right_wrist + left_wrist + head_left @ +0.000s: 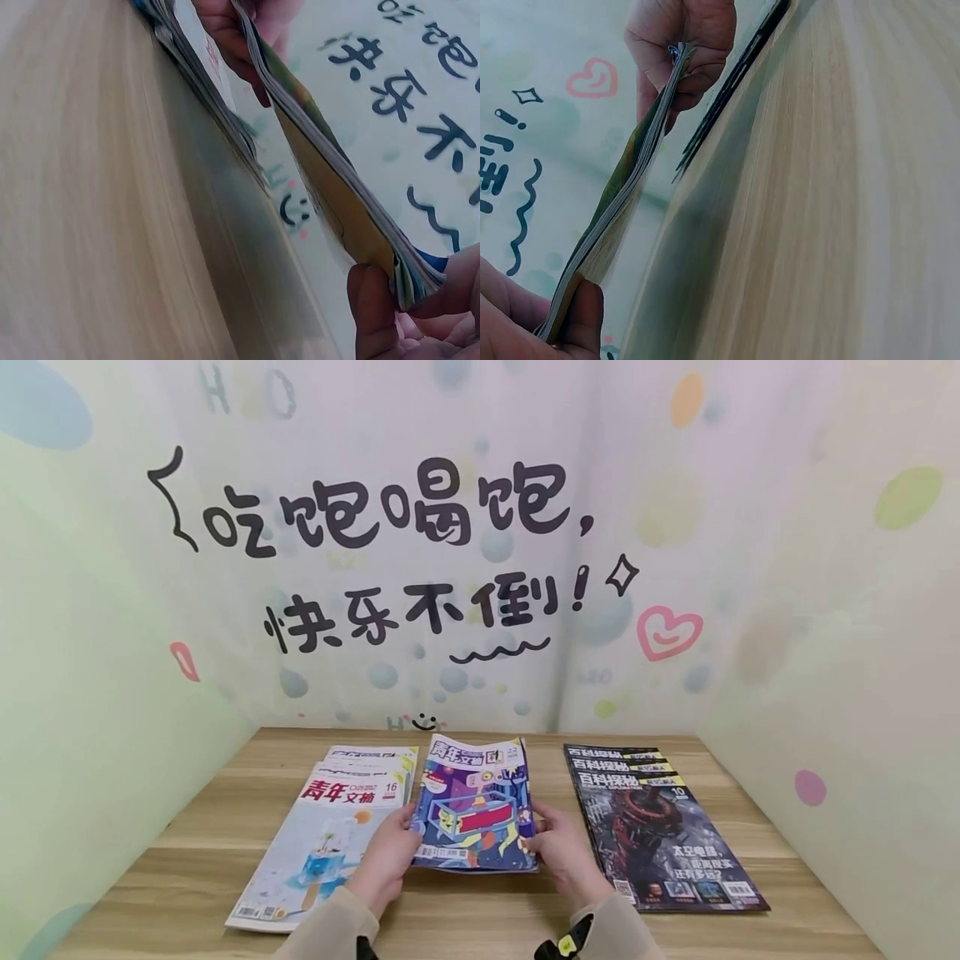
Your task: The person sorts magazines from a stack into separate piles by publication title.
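Observation:
A magazine with a purple and blue illustrated cover (476, 810) is held above the table between both hands, cover up in the head view. The left hand (390, 856) grips its left edge, thumb on the cover side and fingers underneath. On the opposite edge, the right hand (566, 852) pinches it the same way. Seen edge-on in the left wrist view, the magazine (622, 195) is slightly bent and off the wood. Its thick page edges (322, 142) show in the right wrist view; whether it is one copy or more stacked, I cannot tell.
Overlapping magazines with a white top cover (300, 852) lie left of the hands. A fanned stack of dark-covered magazines (667, 843) lies to the right. The wooden table (202, 827) meets a printed backdrop (450, 693) at its back edge, with side walls left and right.

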### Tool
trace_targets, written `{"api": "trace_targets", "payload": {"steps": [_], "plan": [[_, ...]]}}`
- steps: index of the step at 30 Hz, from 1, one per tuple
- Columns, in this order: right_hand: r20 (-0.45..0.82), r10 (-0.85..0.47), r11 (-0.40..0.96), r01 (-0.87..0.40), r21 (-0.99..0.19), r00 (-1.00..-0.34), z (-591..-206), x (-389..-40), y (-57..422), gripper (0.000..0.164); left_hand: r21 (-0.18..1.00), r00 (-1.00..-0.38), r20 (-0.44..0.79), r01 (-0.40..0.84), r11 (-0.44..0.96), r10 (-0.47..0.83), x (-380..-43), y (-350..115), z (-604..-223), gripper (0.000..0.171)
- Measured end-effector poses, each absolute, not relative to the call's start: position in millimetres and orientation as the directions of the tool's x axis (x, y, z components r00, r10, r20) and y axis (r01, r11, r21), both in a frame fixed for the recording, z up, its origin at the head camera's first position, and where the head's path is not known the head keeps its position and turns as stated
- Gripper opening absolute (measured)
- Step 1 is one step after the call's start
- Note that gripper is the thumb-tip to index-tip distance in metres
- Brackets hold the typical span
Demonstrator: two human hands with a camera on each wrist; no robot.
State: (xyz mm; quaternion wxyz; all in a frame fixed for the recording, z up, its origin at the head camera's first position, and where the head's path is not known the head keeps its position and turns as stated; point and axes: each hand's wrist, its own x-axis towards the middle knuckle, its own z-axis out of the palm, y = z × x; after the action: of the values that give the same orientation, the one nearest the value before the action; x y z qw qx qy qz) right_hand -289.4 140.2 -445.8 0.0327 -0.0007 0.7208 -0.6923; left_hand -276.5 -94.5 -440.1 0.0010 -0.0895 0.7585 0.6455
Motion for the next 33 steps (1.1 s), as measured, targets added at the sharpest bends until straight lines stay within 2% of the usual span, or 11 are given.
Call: {"api": "trace_targets", "payload": {"steps": [6, 13, 23, 28, 33], "plan": [[-0.017, -0.081, -0.016, 0.019, -1.000, -0.997, -441.0, -277.2, 112.8, 0.072, 0.985, -0.988, -0.081, -0.100, 0.142, -0.133, -260.2, -122.8, -433.1, 0.067], [0.004, -0.103, -0.035, -0.001, -0.999, -0.995, -436.1, -259.7, 73.1, 0.072, 0.985, -0.988, -0.101, -0.115, 0.125, -0.114, -241.2, -164.4, -429.1, 0.062], [-0.003, -0.156, -0.135, 0.024, -0.991, -0.988, -436.6, -242.6, 12.9, 0.070, 0.981, -0.986, -0.138, -0.149, 0.125, -0.090, -222.9, -227.0, -427.4, 0.060], [-0.033, -0.155, -0.125, 0.053, -0.991, -0.987, -441.1, -236.5, -10.8, 0.068, 0.965, -0.979, -0.174, -0.192, 0.179, -0.111, -216.2, -251.4, -431.9, 0.061], [-0.069, -0.143, -0.099, 0.084, -0.992, -0.987, -446.6, -232.7, -27.5, 0.064, 0.961, -0.974, -0.198, -0.215, 0.172, -0.111, -210.1, -266.0, -436.1, 0.062]]}}
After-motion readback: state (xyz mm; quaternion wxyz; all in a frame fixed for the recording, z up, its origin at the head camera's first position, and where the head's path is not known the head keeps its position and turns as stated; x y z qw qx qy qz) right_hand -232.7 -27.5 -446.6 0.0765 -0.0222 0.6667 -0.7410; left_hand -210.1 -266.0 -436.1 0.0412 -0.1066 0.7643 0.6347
